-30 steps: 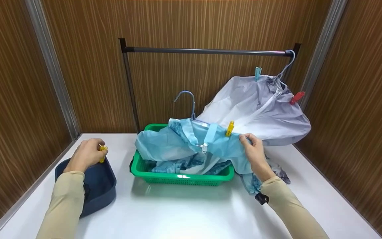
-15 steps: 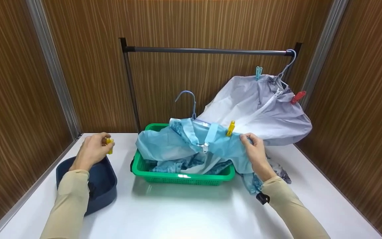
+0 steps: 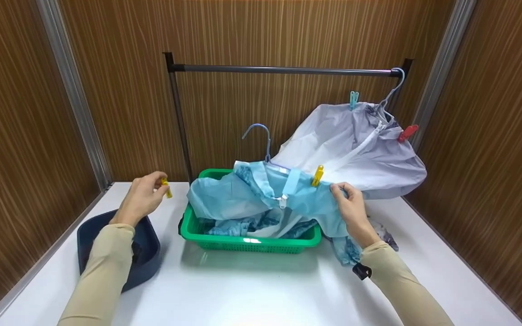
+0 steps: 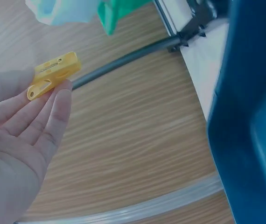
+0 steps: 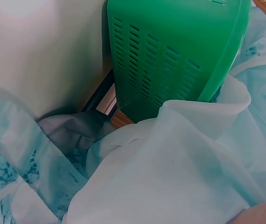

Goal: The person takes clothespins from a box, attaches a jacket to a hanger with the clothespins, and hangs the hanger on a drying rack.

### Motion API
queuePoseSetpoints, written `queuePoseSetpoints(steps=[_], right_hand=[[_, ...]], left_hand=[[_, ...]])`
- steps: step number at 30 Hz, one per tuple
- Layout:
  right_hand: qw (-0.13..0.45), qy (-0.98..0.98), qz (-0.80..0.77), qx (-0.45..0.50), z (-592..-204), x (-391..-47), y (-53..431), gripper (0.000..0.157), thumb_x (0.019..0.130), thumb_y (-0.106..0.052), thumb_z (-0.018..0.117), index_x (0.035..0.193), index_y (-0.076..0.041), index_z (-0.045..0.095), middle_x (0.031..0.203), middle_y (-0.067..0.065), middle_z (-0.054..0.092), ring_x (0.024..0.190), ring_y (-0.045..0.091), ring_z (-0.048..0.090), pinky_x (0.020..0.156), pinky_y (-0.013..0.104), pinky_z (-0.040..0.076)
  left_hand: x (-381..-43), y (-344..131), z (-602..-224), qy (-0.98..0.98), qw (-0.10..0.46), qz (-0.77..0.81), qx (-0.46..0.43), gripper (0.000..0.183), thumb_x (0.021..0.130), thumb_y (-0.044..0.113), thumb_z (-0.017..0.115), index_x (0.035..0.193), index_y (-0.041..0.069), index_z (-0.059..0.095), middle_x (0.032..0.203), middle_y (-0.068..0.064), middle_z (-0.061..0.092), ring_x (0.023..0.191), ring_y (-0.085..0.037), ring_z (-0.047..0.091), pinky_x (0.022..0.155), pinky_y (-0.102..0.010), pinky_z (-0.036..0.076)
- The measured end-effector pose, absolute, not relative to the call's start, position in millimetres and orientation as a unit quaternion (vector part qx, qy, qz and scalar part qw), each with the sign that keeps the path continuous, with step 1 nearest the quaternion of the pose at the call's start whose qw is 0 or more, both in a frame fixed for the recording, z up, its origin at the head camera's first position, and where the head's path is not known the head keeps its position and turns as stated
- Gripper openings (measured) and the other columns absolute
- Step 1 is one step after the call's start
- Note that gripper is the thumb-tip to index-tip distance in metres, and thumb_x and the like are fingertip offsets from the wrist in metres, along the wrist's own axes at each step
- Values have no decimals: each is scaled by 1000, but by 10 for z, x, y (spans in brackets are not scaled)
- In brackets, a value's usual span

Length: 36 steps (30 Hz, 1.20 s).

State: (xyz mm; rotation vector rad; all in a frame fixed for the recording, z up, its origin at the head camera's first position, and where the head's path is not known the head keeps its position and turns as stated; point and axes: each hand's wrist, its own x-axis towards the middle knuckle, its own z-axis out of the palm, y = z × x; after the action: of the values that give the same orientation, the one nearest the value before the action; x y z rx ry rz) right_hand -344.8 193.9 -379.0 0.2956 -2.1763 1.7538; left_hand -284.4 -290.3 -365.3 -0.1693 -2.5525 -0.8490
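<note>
My left hand (image 3: 142, 198) pinches a yellow clothespin (image 4: 54, 74) between thumb and fingertips, above the far edge of a dark blue bin (image 3: 145, 267). With my right hand (image 3: 350, 209) I pinch the right shoulder of a light blue zip jacket (image 3: 236, 198). The jacket is on a hanger (image 3: 268, 140) whose hook sticks up free of any rail, and it drapes over a green basket (image 3: 252, 244). A second yellow clothespin (image 3: 317, 175) is clipped on the jacket's shoulder, between collar and right hand. In the right wrist view the jacket's fabric hides most of that hand.
Behind stands a black rack with a grey rail (image 3: 283, 69). At its right end hangs a pale lilac jacket (image 3: 333, 136), with a light blue clothespin (image 3: 353, 99) and a red clothespin (image 3: 408, 133) on its shoulders. Wood-patterned panels enclose the white table (image 3: 243, 290).
My left hand has risen from over the blue bin and moved right, carrying the yellow clothespin. The right hand keeps its grip; jacket and hanger have shifted very slightly right.
</note>
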Motion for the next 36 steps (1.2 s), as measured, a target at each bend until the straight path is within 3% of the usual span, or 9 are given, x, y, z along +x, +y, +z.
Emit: queuePoseSetpoints(steps=[6, 15, 26, 36], right_hand=[[162, -766, 615, 96, -3794, -3462, 1951, 29, 102, -28, 53, 103, 1, 59, 80, -2, 48, 74, 12, 45, 69, 24, 40], [166, -759, 623, 89, -3804, -3464, 1953, 28, 102, -27, 53, 101, 1, 59, 81, -1, 50, 75, 12, 46, 69, 24, 40], [171, -736, 647, 99, -3781, -3483, 1962, 27, 102, -25, 53, 103, 1, 61, 81, -3, 54, 72, 10, 48, 67, 24, 43], [179, -719, 664, 101, -3729, -3494, 1974, 22, 102, -23, 54, 93, -4, 60, 77, -6, 50, 73, 9, 46, 67, 23, 41]], left_hand=[[-2895, -2762, -3576, -918, 218, -323, -76, 33, 102, 8, 47, 133, -4, 52, 124, -28, 61, 111, -40, 62, 92, -52, 52], [-2924, -2529, -3463, -888, 280, -343, -126, 27, 100, 6, 53, 126, 0, 55, 117, -22, 66, 105, -34, 66, 90, -47, 55], [-2898, -2265, -3348, -856, 329, -369, -150, 34, 98, 7, 57, 132, 0, 55, 120, -19, 65, 106, -31, 66, 92, -42, 55], [-2877, -1886, -3184, -806, 398, -374, -227, 24, 97, 5, 60, 120, 3, 62, 114, -11, 70, 101, -21, 68, 89, -34, 56]])
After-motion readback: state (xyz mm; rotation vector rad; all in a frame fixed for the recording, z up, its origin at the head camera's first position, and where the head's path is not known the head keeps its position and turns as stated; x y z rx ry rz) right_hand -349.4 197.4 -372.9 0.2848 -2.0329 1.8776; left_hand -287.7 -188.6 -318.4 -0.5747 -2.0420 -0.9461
